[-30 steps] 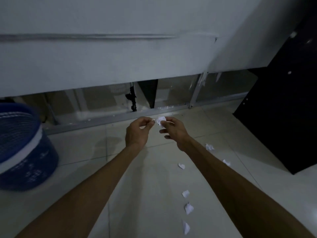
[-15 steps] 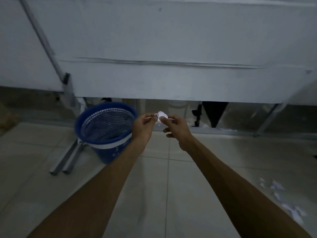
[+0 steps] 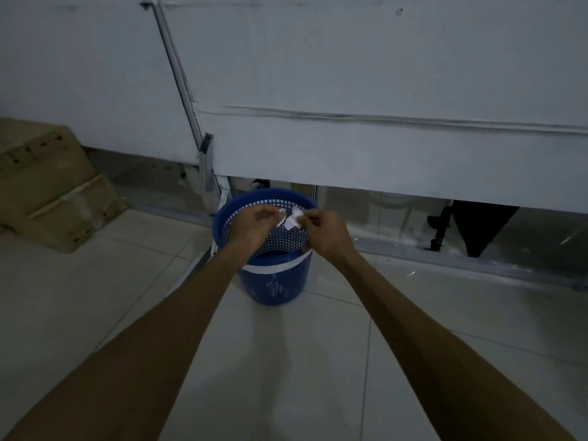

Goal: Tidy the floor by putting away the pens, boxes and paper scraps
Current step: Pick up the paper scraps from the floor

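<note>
Both my arms reach out over a blue mesh wastebasket (image 3: pixel 273 281) that stands on the tiled floor by the wall. White paper scraps (image 3: pixel 292 219) sit between my fingertips, right above the basket's opening. My right hand (image 3: pixel 324 233) pinches the larger scrap, and my left hand (image 3: pixel 254 226) pinches a smaller piece at its left edge. The inside bottom of the basket is hidden behind my hands.
Stacked cardboard boxes (image 3: pixel 47 189) lie on the floor at the far left. A metal frame leg (image 3: pixel 205 167) slants down behind the basket. A white panel (image 3: pixel 381 138) runs along the wall, and a dark object (image 3: pixel 477 230) stands under it at right.
The view has swung left: the floor scraps have left the frame and the basket has come to the centre. My hands, still pinching the paper, are now over the basket's opening.
</note>
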